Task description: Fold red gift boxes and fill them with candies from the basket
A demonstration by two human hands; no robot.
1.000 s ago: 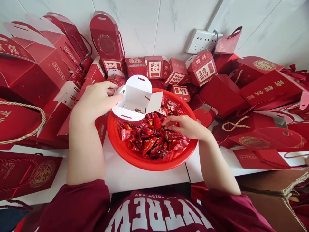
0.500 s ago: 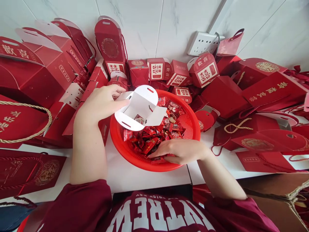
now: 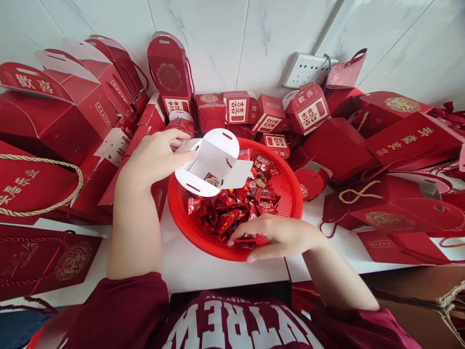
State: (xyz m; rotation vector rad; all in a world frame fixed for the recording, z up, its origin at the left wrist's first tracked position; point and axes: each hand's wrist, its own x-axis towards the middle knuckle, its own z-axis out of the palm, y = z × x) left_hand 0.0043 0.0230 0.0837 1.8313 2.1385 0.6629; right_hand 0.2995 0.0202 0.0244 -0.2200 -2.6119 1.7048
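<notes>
My left hand (image 3: 158, 157) grips the left side of an unfolded box (image 3: 209, 162), white inside, with its flaps spread and a small wrapped sweet at its bottom. The box is over the back left part of a round red plastic basket (image 3: 181, 237). Inside the basket lies a heap of red-wrapped sweets (image 3: 227, 215). My right hand (image 3: 274, 236) is over the basket's front right rim, thumb and fingers apart, its fingertips at the edge of the heap. Nothing shows between those fingers.
Red gift boxes (image 3: 167, 72) stand along the tiled wall, with more piled at the right (image 3: 403, 140) and left (image 3: 47, 116). A white power strip (image 3: 307, 70) is on the wall. A brown carton (image 3: 410, 291) is at the lower right.
My right hand has drawn back a little toward the front rim, and its thumb and fingers have spread. My left hand still holds the box in nearly the same place. The view has shifted slightly.
</notes>
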